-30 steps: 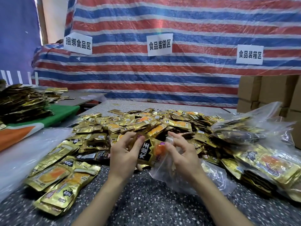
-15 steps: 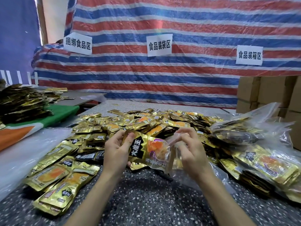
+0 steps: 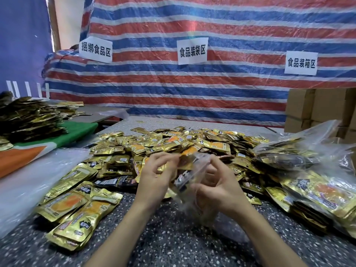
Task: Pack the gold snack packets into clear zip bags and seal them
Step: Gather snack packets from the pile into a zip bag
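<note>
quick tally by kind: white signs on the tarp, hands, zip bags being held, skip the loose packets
white signs: 3
hands: 2, left hand and right hand
clear zip bag, held between both hands: 1
total: 6

One head-worn view — looking forward and down, close over the speckled table [image 3: 173, 239].

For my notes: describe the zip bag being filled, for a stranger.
On the speckled table, before the gold packet pile, the left hand and right hand hold the clear zip bag. Only it is held; the stuffed bags lie at right.
</note>
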Demonstrator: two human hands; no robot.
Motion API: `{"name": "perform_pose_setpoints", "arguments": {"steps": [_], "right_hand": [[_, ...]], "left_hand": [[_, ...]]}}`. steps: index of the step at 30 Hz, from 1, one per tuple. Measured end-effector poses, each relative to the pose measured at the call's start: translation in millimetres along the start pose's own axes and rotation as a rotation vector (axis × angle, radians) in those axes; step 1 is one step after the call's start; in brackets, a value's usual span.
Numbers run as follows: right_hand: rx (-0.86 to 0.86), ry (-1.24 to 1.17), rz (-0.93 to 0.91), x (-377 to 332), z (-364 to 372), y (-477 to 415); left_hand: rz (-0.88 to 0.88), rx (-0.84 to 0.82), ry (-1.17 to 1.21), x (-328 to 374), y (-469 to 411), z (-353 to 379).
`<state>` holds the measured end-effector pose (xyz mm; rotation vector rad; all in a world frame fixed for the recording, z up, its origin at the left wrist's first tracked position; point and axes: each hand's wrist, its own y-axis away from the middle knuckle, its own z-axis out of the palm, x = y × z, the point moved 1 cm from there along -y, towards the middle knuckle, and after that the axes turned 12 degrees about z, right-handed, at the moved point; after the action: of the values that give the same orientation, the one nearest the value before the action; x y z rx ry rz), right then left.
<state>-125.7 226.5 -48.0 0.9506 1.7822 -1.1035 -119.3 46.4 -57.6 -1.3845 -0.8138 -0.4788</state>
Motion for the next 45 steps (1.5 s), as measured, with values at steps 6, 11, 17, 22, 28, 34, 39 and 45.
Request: {"name": "perform_pose_setpoints", "arguments": {"steps": [6,11,17,22,28,34,39,45], "right_hand": [[0.303,-0.418,-0.017,-2,-11,-3],[0.255,-0.335,-0.056,-6,-14,1],[0.262,-0.240,-0.162,-13,-14,3],[0.382,-0.440,-0.214,-21,-24,2],[0.233,-0.795,-0.136,-19,-36,0],[0.101,-0.525,-0.072,-19,-24,1],[0.132,-0.484,-0.041,-16,-22,2],[0.253,-0.384,-0.054,-17,-25,4]], "left_hand": [[-0.087,-0.196,0.137,0,2,-1],[0.075,-0.097,0.075,-1,4,2],[0.163,-0.086,0.068,4,7,1],[0.215,0.069,-0.154,-12,4,-3],[-0.035,-0.465,-0.823,-38,9,-4],[0.024,-0.478,-1.012,-40,10,2],[0.165,-0.389,-1.035,-35,9,-3],[0.287,-0.074,-0.777,-18,7,-7]]}}
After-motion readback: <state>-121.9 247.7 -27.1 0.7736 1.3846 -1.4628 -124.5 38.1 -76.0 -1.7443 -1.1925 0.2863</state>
